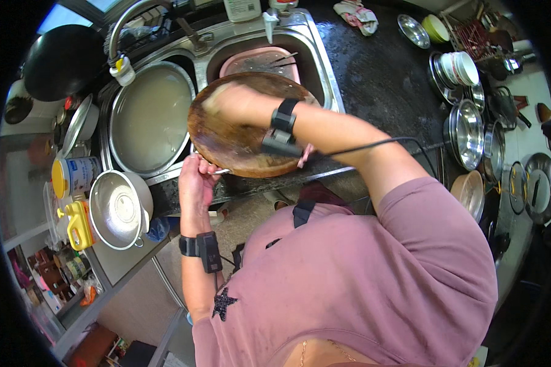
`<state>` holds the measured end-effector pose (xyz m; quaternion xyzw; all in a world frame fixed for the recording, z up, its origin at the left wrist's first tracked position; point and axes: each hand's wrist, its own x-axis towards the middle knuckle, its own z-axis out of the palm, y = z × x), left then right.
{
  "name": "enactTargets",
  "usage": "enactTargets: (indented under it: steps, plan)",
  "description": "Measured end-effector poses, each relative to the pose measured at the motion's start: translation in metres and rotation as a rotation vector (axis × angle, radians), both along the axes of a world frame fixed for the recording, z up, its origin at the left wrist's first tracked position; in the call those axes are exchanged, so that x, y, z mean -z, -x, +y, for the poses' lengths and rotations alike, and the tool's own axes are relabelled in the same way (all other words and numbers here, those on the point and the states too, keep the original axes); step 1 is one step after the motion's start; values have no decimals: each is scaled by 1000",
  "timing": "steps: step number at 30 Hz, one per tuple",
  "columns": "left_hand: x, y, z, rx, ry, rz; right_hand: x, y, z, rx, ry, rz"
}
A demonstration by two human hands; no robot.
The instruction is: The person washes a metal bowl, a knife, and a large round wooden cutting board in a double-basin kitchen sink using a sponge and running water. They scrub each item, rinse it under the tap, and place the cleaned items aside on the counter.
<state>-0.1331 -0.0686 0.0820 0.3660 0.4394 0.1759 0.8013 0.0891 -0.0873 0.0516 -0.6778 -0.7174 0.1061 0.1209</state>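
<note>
A round wooden chopping board [266,133] is tilted over the front of the right sink basin [321,69], its upper face wet and darkly stained. At its lower left rim, my left hand [199,176] grips the edge beside a metal handle [220,172]. My right hand [238,103] lies on the board's upper left part, blurred by movement. Something pale shows at its fingers, too blurred to tell whether it is a cloth or part of the hand. Behind the board, a pink basin [227,64] with thin utensils sits in the sink.
A large metal basin of cloudy water [154,119] fills the left sink, under the faucet [121,71]. A metal colander [121,208] and a yellow jug [79,227] stand at left. Stacked metal bowls [467,133] line the right side. A cable [372,144] trails from my right wrist.
</note>
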Motion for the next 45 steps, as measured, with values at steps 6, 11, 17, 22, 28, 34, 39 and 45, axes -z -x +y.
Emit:
enactTargets:
  steps: [6,11,17,22,28,34,39,45]
  plan:
    - [6,-11,12,-10,7,-22,-41,48,-103,319,11,165]
    - [18,-15,-15,8,26,-63,-9,-44,-118,619,235,-168]
    - [13,-24,-14,8,-2,33,-31,99,-103,267,-202,164]
    - [16,-13,-9,25,74,9,6,33,-184,436,-90,204]
    - [15,-11,-12,41,13,-21,13,-61,-165,811,292,18]
    - [4,-8,-17,-44,39,-30,-12,35,-135,278,-59,163]
    - [-2,-7,-21,-43,8,-23,39,-103,-104,596,166,75]
    - [-6,-10,-26,-74,-22,78,2,-33,-105,168,-42,175]
